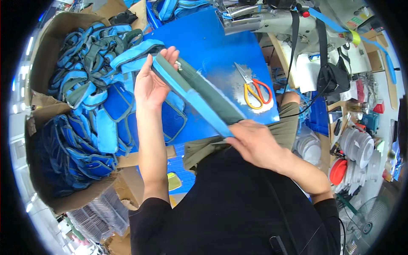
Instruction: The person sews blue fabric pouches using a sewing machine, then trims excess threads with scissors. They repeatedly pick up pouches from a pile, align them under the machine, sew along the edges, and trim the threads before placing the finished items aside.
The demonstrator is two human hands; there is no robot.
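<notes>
A long dark green and light blue fabric strap [193,95] stretches on a slant between my hands, above the blue work table. My left hand [154,87] supports its far end between thumb and fingers, palm turned up and fingers partly behind the cloth. At the near end, my right hand [257,142] pinches the strap, thumb along its lower edge. To the right, scissors [248,80] with one orange-yellow and one red handle rest on a worn patch of the table [204,36]. More blue cloth pieces [107,129] lie just left of my left forearm.
A large cardboard box [51,51] at the left holds heaps of blue and green straps [91,57] and blue mesh pieces [76,148]. A sewing machine [272,21] stands at the far right of the table. White spools [355,142] and a fan [369,221] are at the right.
</notes>
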